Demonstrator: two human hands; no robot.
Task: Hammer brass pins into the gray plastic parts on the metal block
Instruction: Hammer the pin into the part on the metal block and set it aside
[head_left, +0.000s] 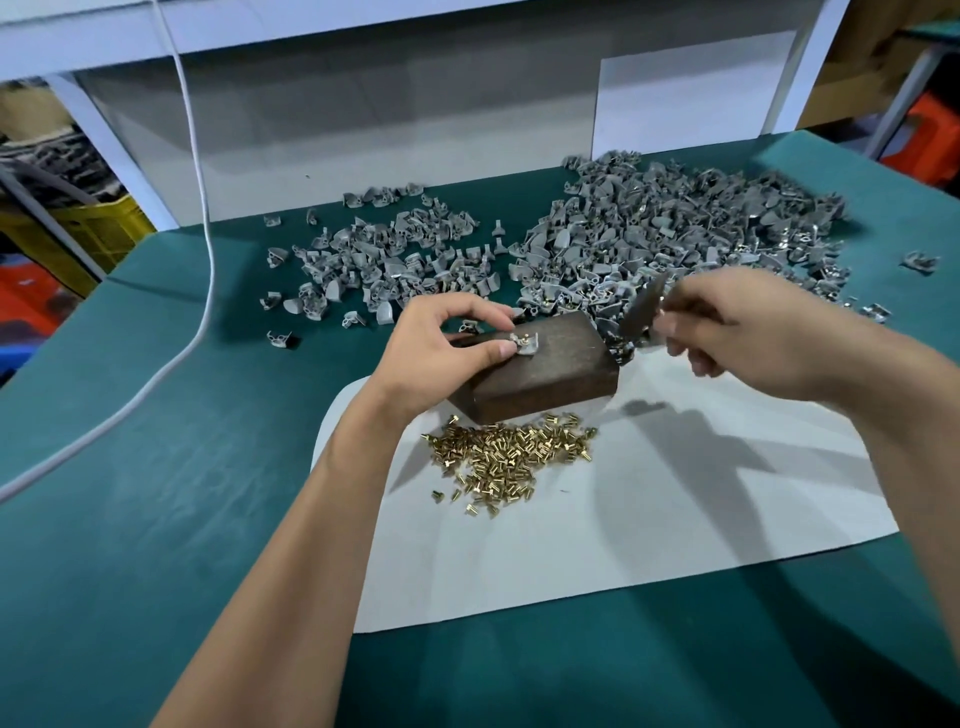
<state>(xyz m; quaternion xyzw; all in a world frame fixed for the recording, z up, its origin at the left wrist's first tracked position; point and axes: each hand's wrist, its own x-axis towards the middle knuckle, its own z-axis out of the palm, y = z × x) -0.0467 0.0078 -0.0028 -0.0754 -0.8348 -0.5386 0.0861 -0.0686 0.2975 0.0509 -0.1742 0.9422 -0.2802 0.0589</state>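
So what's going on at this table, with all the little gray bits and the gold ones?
A person is fitting brass pins into gray plastic parts. The left hand pinches one gray part on top of a dark block, with a pin standing in it. The right hand grips a small hammer, raised and blurred beside the block. Loose pins lie on a white sheet in front of the block, and piles of gray parts lie behind it.

Scene bright and evenly lit from overhead; several soft overlapping shadows of the arms fall on the white sheet (675, 493). Right hand (737, 332) and its hammer (644, 312) smeared by motion blur; left hand (441, 348) sharp. Wide-angle distortion bows the table edges (78, 322); background dimmer.
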